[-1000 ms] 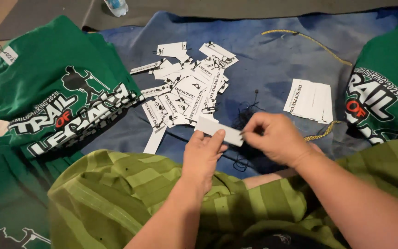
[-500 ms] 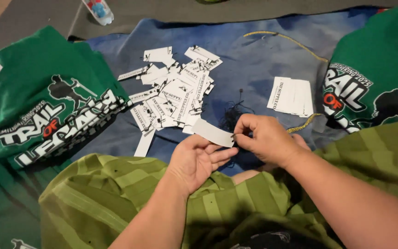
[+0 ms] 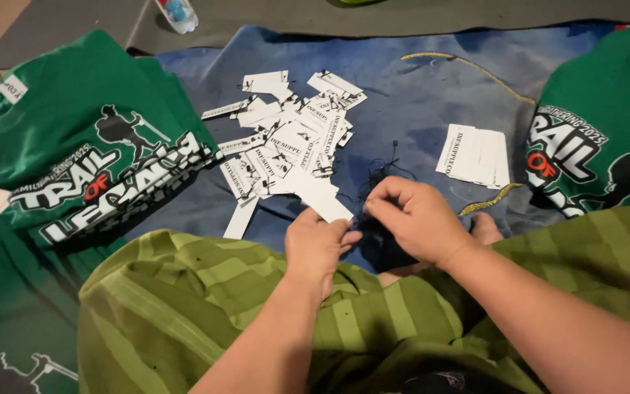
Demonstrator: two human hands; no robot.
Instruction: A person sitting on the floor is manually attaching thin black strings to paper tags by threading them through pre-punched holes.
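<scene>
white paper tag [image 3: 324,201] pinched in left hand [image 3: 317,244], right hand [image 3: 411,217] fingering black string [image 3: 379,175]

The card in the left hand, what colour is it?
White card, plain on the side showing, seen in the head view.

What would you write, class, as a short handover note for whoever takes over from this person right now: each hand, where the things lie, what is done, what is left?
Left hand: grip shut on one white paper tag.
Right hand: fingertips pinched at the tangle of black strings, beside the tag's end.
Things: loose heap of tags on the blue cloth; neat stack of tags to the right; green printed shirts at both sides.
Done: whether the stacked tags are strung cannot be told.
Left: the loose heap looks unsorted.
</scene>
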